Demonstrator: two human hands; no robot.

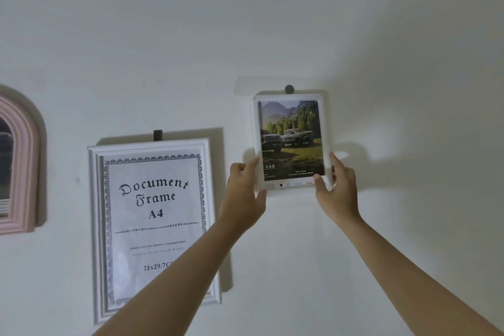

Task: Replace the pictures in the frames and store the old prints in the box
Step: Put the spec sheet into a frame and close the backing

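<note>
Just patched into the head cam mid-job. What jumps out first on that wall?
Both hands hold a small white frame with a print of two pickup trucks, right of centre under a dark wall hook: left hand on its lower left edge, right hand on its lower right. To its left hangs a bigger white frame reading "Document Frame A4", and a pink arched frame sits at the far left edge.

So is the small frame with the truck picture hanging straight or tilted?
Roughly straight: the small white frame sits upright under its wall hook, left hand and right hand gripping its lower corners.
</note>
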